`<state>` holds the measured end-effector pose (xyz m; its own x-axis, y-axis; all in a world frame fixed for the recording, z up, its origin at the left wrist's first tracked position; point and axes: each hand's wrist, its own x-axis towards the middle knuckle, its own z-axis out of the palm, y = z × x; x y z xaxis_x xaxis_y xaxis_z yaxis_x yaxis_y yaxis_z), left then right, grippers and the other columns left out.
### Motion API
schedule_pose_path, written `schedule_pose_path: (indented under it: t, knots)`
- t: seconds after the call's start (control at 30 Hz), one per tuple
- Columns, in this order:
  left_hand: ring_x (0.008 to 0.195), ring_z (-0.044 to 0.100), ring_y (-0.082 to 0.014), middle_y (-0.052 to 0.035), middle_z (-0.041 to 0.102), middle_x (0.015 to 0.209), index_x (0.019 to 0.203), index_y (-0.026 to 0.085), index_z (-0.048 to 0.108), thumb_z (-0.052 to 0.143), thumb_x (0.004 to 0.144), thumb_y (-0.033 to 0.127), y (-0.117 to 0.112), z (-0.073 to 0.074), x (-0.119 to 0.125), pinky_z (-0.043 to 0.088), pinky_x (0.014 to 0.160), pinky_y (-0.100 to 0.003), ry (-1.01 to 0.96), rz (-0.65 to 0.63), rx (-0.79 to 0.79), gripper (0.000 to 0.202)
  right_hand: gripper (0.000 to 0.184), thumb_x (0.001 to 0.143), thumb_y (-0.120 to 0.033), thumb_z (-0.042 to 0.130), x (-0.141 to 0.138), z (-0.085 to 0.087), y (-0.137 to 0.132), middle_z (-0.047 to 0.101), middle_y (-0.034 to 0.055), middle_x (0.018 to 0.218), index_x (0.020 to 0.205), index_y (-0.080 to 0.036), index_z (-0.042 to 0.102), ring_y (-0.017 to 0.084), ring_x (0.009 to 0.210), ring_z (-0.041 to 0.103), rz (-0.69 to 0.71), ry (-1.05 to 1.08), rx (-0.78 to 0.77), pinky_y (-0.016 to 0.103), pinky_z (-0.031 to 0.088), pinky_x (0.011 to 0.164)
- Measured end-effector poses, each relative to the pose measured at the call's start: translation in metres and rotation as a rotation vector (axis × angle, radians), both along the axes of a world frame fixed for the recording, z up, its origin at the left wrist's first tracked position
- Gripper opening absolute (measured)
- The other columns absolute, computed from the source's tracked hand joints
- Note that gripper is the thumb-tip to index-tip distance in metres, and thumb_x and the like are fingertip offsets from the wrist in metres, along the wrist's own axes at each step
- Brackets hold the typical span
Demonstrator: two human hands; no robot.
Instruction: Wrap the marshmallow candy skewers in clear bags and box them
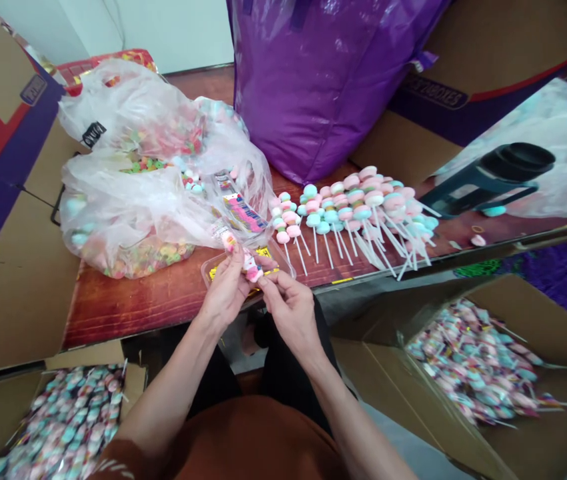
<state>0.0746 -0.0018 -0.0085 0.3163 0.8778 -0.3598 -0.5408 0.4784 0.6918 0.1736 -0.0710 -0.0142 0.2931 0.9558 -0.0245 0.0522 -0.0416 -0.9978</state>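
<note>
Between my hands is a small wrapped candy skewer (pixel 251 267) in a clear printed wrapper, above the table's front edge. My left hand (pixel 228 283) pinches the wrapper near its upper end. The fingers of my right hand (pixel 288 300) close on its lower end. Just behind them lies a clear plastic tray (pixel 287 261) with yellow twist ties (pixel 263 252). A stack of printed wrappers (pixel 243 212) lies further back. Unwrapped pink and blue marshmallow skewers (pixel 348 200) on white sticks are laid in a row to the right.
Plastic bags of candy (pixel 138 220) crowd the table's left side. A purple bag (pixel 323 93) stands behind, a dark tumbler (pixel 488 177) lies tilted at right. Open cardboard boxes of wrapped skewers (pixel 478 360) (pixel 68 420) flank me below the table (pixel 128 307).
</note>
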Motion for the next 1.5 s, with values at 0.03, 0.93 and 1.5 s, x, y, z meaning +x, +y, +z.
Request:
schedule_pose_path:
  t: [0.03,0.93,1.5]
  knots:
    - [0.078,0.072,-0.0183,-0.0059,0.072,0.075,0.082,0.012,0.066,0.074,0.079,0.051,0.002,0.000,-0.002,0.056,0.075,-0.028,0.020,0.010,0.000,0.040,0.026,0.092,-0.036,0.058,0.001,-0.001,-0.002,0.043,-0.0062,0.055,0.072,-0.018,0.061,0.009,0.051,0.038,0.020,-0.035,-0.004,0.023,0.032,0.051]
    - [0.097,0.071,-0.0237,-0.0074,0.075,0.087,0.086,0.013,0.071,0.080,0.075,0.039,-0.019,0.008,0.005,0.055,0.091,-0.035,-0.069,-0.050,-0.017,0.029,0.027,0.094,-0.026,0.056,-0.018,-0.008,0.014,0.073,0.0041,0.071,0.068,-0.020,0.061,0.011,0.052,0.058,-0.293,-0.654,0.265,0.023,0.044,0.056]
    - [0.090,0.065,-0.0182,-0.0038,0.073,0.099,0.096,0.020,0.078,0.073,0.080,0.022,-0.012,-0.005,-0.016,0.048,0.085,-0.025,0.445,0.203,0.399,0.017,0.020,0.094,-0.032,0.056,-0.009,0.009,-0.006,0.057,-0.0025,0.062,0.099,-0.018,0.070,0.010,0.051,0.048,-0.063,-0.054,0.122,0.023,0.040,0.050]
